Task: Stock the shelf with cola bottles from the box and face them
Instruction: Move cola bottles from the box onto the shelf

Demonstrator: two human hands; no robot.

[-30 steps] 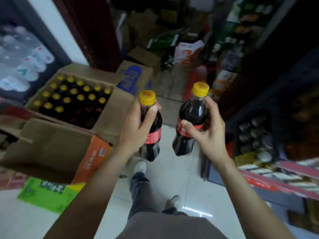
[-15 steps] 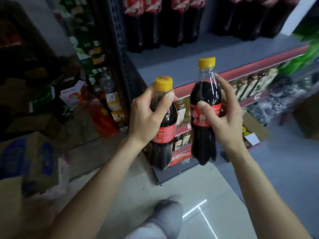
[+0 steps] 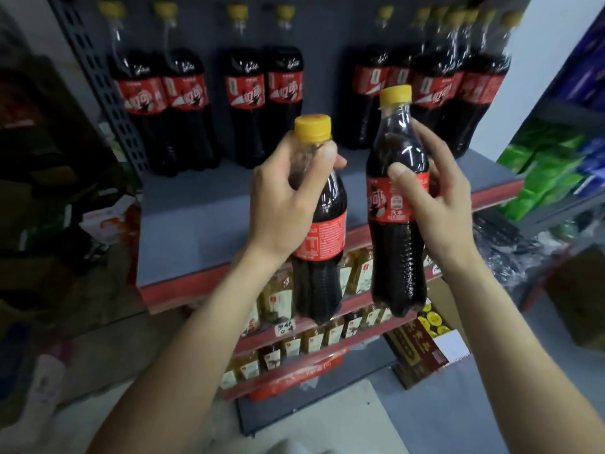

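I hold two small cola bottles with yellow caps and red labels upright in front of a grey shelf (image 3: 196, 224). My left hand (image 3: 284, 198) grips the left bottle (image 3: 319, 257) around its neck and shoulder. My right hand (image 3: 438, 204) grips the right bottle (image 3: 397, 250) at its label, slightly higher. Both bottles hang in the air above the shelf's red front edge. Several larger cola bottles (image 3: 193, 103) stand in a row at the back of the shelf. The box is out of view.
Lower shelves (image 3: 327, 335) below carry small bottles of yellowish drink. A cardboard box (image 3: 422, 342) with cans sits on the floor at the right. Green packs (image 3: 543, 172) fill a rack at the right. Cartons and clutter lie at the left.
The view swung from the open box on the floor to the shelf. Both hands carried their bottles up and closer to the shelf, and the back row of big bottles came into view.
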